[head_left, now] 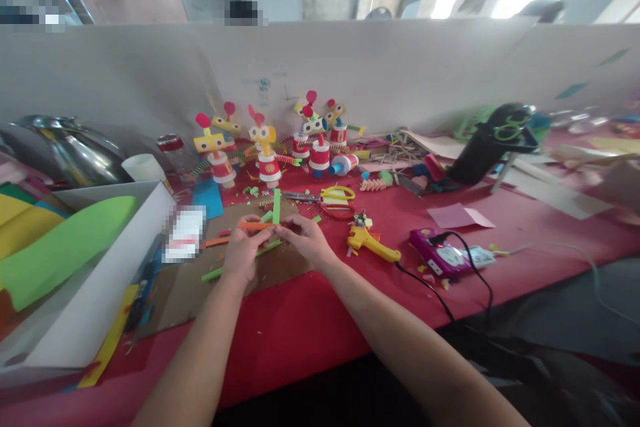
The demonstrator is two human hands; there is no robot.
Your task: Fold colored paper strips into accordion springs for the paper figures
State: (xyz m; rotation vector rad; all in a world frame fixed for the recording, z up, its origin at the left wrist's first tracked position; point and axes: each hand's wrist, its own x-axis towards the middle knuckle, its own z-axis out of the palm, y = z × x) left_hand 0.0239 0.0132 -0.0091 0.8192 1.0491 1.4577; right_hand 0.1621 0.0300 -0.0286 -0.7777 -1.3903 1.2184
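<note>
Above a brown cardboard sheet [200, 300], my left hand [246, 247] and my right hand [303, 238] meet with fingertips almost touching. My left hand pinches an orange paper strip [254, 225] that runs leftward. A green paper strip [277, 205] stands upright between the hands, crossing the orange one at my right fingertips. Both hands are closed at the crossing of the two strips. Loose green strips [213, 274] and more orange strips lie on the cardboard around my hands. Beyond them rest scissors [337, 195] with yellow and red handles.
Several paper-cup figures [267, 163] stand along the back by a white partition [150, 73]. A yellow glue gun [373, 245] and a purple power strip [440, 253], with cords, lie to the right. A white box [95, 280] of coloured sheets and a steel jug [75, 153] are left.
</note>
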